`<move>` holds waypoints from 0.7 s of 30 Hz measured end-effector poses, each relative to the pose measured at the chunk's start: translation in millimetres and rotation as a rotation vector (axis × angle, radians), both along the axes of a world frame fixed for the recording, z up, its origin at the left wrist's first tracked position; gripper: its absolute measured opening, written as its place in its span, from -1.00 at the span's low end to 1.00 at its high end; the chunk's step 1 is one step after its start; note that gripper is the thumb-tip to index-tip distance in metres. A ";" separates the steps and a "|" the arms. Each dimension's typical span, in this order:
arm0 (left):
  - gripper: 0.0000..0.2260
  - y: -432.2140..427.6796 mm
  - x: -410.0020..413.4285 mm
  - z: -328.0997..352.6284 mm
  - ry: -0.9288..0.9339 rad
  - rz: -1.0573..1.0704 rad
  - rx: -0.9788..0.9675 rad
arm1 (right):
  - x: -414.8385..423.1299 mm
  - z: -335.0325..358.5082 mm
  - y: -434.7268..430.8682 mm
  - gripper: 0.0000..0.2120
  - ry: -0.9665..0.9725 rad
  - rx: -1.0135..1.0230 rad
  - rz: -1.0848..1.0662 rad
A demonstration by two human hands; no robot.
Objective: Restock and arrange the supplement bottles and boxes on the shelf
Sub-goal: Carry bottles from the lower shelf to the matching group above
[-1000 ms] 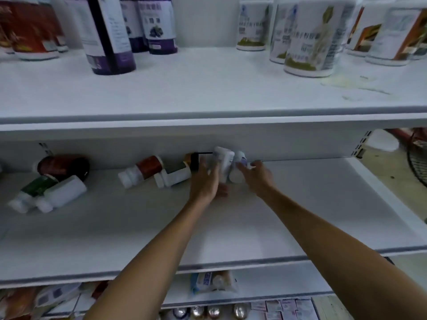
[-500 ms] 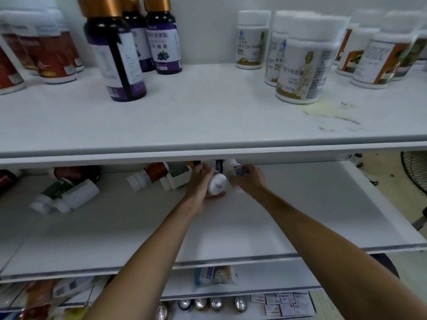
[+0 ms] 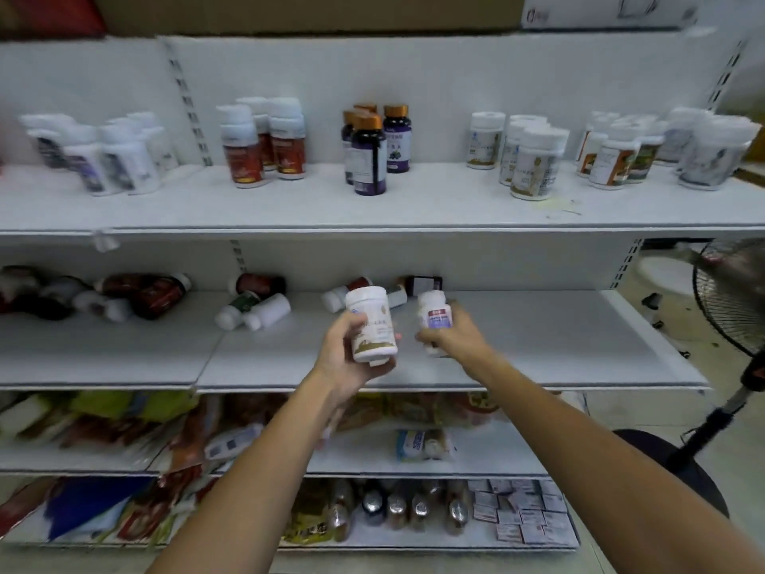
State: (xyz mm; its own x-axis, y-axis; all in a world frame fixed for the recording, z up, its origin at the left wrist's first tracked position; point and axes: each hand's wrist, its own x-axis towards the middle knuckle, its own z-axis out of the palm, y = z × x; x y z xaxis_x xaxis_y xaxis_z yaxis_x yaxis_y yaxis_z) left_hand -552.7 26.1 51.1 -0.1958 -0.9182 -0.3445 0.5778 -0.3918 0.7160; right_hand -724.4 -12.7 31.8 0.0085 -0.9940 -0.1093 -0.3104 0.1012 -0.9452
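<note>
Left hand [image 3: 343, 360]: wrapped round tall white bottle [image 3: 372, 325], held above middle shelf [image 3: 538, 345] front. Right hand [image 3: 457, 337]: gripping small purple-label bottle [image 3: 434, 316], same place. Risk: crowding either against toppled bottles [image 3: 256, 308] at shelf back may tip it.

matt white plastic bottle [image 3: 371, 323], glossy dark bottles [image 3: 368, 155], smooth white painted shelf [image 3: 538, 350]

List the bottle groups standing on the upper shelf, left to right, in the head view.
white bottles with dark labels → red-labelled bottles → gold-capped purple bottles → white bottles with green-gold labels → orange-labelled white bottles → pale-labelled white bottles
</note>
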 end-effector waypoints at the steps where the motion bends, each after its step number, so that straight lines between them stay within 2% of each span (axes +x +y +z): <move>1: -0.75 13.2 9.8 4.8 -0.008 -0.006 -0.019 | 7.7 5.9 12.4 -0.62 -0.020 -0.005 0.004; 5: -0.83 54.0 33.9 30.4 -0.079 0.014 -0.128 | 29.1 31.5 52.0 -0.56 -0.016 -0.058 0.034; 9: -0.91 72.5 39.8 67.6 -0.141 0.098 -0.234 | 30.5 71.8 76.1 -0.48 -0.120 -0.163 0.043; 13: -0.87 74.1 38.1 102.0 -0.043 0.170 -0.182 | 24.1 119.0 85.7 -0.69 -0.218 -0.139 -0.027; 15: -0.84 70.2 32.0 119.2 -0.038 0.152 -0.164 | 15.7 140.3 83.2 -0.65 -0.285 -0.118 -0.049; 19: -0.86 57.8 6.4 141.8 -0.212 0.070 -0.266 | -8.3 169.1 81.0 -0.63 -0.402 -0.160 -0.094; 21: -0.78 49.1 -8.4 141.8 -0.315 0.052 -0.316 | -23.0 173.1 78.8 -0.60 -0.476 -0.176 -0.124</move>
State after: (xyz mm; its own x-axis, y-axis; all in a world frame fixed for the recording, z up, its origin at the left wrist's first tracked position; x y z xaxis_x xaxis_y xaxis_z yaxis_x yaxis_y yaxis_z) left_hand -561.2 75.2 193.0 -0.0769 -0.9938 -0.0807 0.3259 -0.1015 0.9399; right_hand -747.5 66.1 204.9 -0.1028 -0.9936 0.0470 0.1619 -0.0633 -0.9848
